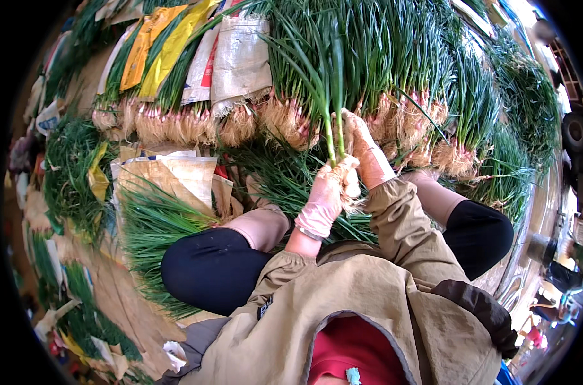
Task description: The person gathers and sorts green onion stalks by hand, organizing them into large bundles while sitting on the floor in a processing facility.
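Observation:
Between my knees, my left hand (pixel 330 196) is closed around the root end of a few green scallion stalks (pixel 330 138), with pale roots sticking out below the fingers. The stalks stand up from the fist, their leaves pointing away from me. My right hand (pixel 363 144) is just beyond and to the right, its fingers bent against the same stalks. Both hands look covered by thin, soiled pale gloves. Right in front lies a long row of scallions (pixel 394 58) with pinkish bulbs and tan roots toward me. Loose green leaves (pixel 285 170) lie under my hands.
Woven plastic sacking (pixel 241 61) and yellow strips (pixel 176 51) cover bundles at the far left. More scallions (pixel 156 224) lie by my left knee beside a folded tan sack (pixel 166 183). Heaps of greens (pixel 76 167) are farther left. Wheels and clutter line the right edge.

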Tool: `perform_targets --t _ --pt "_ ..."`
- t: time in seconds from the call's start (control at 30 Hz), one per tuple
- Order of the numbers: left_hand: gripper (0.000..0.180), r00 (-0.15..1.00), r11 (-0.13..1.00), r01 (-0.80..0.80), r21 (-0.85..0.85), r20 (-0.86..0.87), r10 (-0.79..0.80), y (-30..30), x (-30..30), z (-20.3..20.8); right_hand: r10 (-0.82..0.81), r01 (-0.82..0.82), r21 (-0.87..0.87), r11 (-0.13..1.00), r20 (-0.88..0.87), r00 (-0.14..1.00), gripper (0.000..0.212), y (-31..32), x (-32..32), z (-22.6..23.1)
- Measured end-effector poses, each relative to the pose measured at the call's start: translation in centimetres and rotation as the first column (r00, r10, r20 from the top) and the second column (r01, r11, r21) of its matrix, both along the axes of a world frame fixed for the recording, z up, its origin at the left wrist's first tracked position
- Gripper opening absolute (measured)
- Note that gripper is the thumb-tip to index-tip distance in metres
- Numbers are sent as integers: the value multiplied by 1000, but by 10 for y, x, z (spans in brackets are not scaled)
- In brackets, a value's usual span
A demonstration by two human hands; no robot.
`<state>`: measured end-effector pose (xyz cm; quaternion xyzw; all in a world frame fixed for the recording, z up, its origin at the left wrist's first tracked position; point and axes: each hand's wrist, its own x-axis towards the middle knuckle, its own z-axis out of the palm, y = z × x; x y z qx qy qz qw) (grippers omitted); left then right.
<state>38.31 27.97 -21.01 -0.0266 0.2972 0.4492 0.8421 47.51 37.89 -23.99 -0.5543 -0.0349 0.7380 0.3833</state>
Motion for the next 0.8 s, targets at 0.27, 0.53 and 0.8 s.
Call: perform_targets --t 0.27,0.53,0.8 --pt "32 986 990 -144 -2 -88 144 17 -16 -8 474 -865 -484 -130 736 -483 40 -42 55 -81" --pt "28 850 949 -308 66 -428 306 25 8 -14 229 -626 -154 764 972 40 36 70 50 -10" --pt "14 889 981 -120 -154 -456 37 16 7 -10 210 -857 65 512 957 199 33 -38 24 36"
